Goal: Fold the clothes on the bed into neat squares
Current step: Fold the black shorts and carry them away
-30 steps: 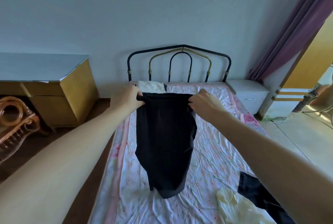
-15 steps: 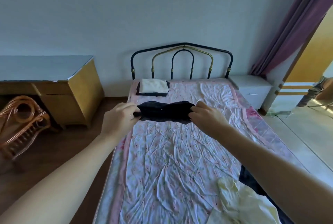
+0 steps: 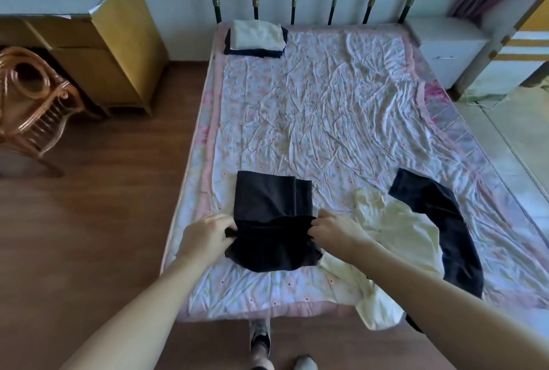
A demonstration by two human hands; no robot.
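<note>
Fingers of left hand [image 3: 205, 236] and right hand [image 3: 332, 228] pinch the black garment [image 3: 271, 221] (half-folded, creased).

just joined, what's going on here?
A person is folding laundry at the foot of a bed. Both hands grip a black garment, the left hand at its left edge and the right hand at its right edge; its far part lies flat on the sheet. A folded stack, white on dark, sits near the headboard. A pale yellow garment and another dark garment lie unfolded to the right.
</note>
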